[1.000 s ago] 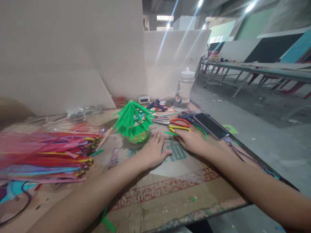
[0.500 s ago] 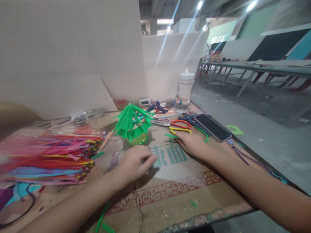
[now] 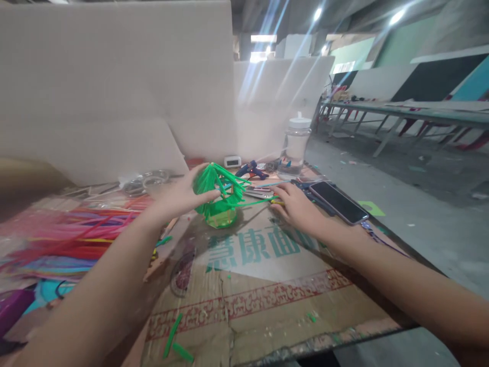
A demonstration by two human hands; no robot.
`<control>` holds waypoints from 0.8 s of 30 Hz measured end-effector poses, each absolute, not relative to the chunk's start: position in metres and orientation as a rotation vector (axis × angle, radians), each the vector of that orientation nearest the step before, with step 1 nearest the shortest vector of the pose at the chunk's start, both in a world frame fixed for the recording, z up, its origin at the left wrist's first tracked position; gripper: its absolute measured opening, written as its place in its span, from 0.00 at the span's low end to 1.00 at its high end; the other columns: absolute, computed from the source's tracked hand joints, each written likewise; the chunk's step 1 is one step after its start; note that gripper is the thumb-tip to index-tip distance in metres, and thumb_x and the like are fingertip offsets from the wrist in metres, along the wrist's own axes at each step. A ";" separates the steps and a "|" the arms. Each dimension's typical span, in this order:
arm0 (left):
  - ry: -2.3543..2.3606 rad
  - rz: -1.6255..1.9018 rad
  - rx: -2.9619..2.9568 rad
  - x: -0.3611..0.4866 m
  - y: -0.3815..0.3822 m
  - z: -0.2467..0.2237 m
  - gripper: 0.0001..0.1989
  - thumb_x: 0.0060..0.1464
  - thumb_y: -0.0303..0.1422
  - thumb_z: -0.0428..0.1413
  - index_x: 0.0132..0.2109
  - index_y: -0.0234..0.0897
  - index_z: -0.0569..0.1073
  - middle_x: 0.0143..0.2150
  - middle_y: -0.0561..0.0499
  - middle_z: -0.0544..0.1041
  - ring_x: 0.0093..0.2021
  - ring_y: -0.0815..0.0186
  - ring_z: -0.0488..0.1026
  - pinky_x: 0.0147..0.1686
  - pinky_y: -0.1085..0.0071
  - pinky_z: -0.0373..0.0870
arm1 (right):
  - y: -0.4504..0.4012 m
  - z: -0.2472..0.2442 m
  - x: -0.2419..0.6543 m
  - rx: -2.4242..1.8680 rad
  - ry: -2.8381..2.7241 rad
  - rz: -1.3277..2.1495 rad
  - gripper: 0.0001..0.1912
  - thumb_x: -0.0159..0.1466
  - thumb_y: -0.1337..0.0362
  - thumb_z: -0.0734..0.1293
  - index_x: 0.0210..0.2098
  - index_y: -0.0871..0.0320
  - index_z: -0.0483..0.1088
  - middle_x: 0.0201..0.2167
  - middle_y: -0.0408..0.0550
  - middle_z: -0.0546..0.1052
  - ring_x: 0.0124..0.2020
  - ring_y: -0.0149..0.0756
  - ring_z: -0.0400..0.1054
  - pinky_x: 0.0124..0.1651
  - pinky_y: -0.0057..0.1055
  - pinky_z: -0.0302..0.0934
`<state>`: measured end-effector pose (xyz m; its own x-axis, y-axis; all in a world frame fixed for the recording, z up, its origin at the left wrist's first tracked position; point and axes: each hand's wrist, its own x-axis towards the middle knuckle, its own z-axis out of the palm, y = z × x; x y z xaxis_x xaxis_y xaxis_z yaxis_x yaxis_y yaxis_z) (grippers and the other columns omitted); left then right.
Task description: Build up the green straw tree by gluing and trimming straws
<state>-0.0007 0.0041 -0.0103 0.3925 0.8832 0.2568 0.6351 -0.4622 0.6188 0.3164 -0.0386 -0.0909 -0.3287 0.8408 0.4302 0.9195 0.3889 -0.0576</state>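
Observation:
A small hut-like model (image 3: 221, 216) made of green pipe cleaners stands on the cardboard, with a peaked roof and a round, lighter green base. My left hand (image 3: 183, 191) reaches round the left side of the roof. Its thumb lies across the front; the other fingers are mostly hidden behind. To the right, my right hand (image 3: 296, 206) grips a thin green pipe cleaner (image 3: 255, 203), whose free length points left to the model. Scissors (image 3: 260, 191) lie just beyond that hand, their handles largely covered by it.
A bundle of coloured pipe cleaners (image 3: 72, 234) fills the left. At the back are a glue gun (image 3: 252, 171), a small white display (image 3: 232, 161) and a water bottle (image 3: 296, 145). A phone (image 3: 338, 203) lies right. Green scraps (image 3: 182, 352) lie in front.
My left hand has moved forward from the cardboard to the model's roof. My right hand has shifted slightly, now over the scissor handles, and the pipe cleaner extends to the model.

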 end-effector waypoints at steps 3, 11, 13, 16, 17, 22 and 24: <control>1.310 0.744 2.349 0.001 0.006 -0.010 0.39 0.51 0.51 0.61 0.66 0.40 0.63 0.62 0.42 0.71 0.59 0.50 0.71 0.59 0.53 0.68 | -0.052 -0.089 0.294 -1.312 -2.330 -0.108 0.22 0.70 0.60 0.61 0.60 0.63 0.66 0.58 0.63 0.70 0.60 0.50 0.63 0.62 0.48 0.59; 1.498 1.089 2.308 -0.014 0.005 -0.010 0.34 0.54 0.41 0.58 0.65 0.32 0.64 0.61 0.41 0.70 0.60 0.49 0.68 0.62 0.54 0.64 | -0.026 -0.109 0.271 -1.322 -2.487 0.417 0.24 0.70 0.57 0.61 0.61 0.63 0.66 0.58 0.64 0.73 0.58 0.49 0.69 0.60 0.44 0.63; 1.601 1.085 2.186 -0.021 -0.001 0.001 0.35 0.57 0.43 0.58 0.66 0.29 0.61 0.59 0.40 0.71 0.58 0.49 0.70 0.60 0.51 0.66 | -0.002 -0.118 0.268 -1.418 -2.444 0.382 0.29 0.70 0.56 0.62 0.65 0.68 0.60 0.60 0.72 0.70 0.61 0.55 0.66 0.61 0.51 0.61; 1.679 1.221 2.081 -0.032 -0.008 0.017 0.34 0.60 0.43 0.58 0.65 0.28 0.61 0.55 0.43 0.73 0.56 0.51 0.70 0.60 0.50 0.66 | 0.020 -0.122 0.249 -1.412 -2.472 0.381 0.34 0.71 0.55 0.60 0.68 0.72 0.55 0.68 0.75 0.58 0.69 0.59 0.54 0.68 0.56 0.49; 1.690 1.266 2.068 -0.036 -0.010 0.020 0.33 0.60 0.42 0.58 0.65 0.28 0.62 0.54 0.44 0.73 0.55 0.52 0.70 0.60 0.50 0.66 | 0.021 -0.121 0.240 -1.364 -2.509 0.399 0.34 0.71 0.54 0.60 0.68 0.72 0.56 0.69 0.74 0.56 0.71 0.58 0.50 0.70 0.55 0.45; 1.711 1.407 1.992 -0.053 -0.005 0.021 0.32 0.58 0.43 0.60 0.63 0.30 0.63 0.54 0.44 0.74 0.54 0.53 0.72 0.59 0.47 0.68 | -0.013 -0.102 0.195 -0.684 -2.778 0.765 0.26 0.71 0.55 0.62 0.66 0.57 0.63 0.69 0.52 0.63 0.70 0.36 0.55 0.70 0.34 0.49; 1.675 1.521 1.956 -0.058 0.001 0.019 0.30 0.53 0.37 0.62 0.60 0.31 0.66 0.51 0.45 0.76 0.53 0.53 0.73 0.57 0.46 0.69 | -0.024 -0.099 0.191 -0.572 -2.739 0.894 0.27 0.73 0.54 0.57 0.67 0.59 0.61 0.69 0.54 0.63 0.70 0.34 0.54 0.70 0.34 0.49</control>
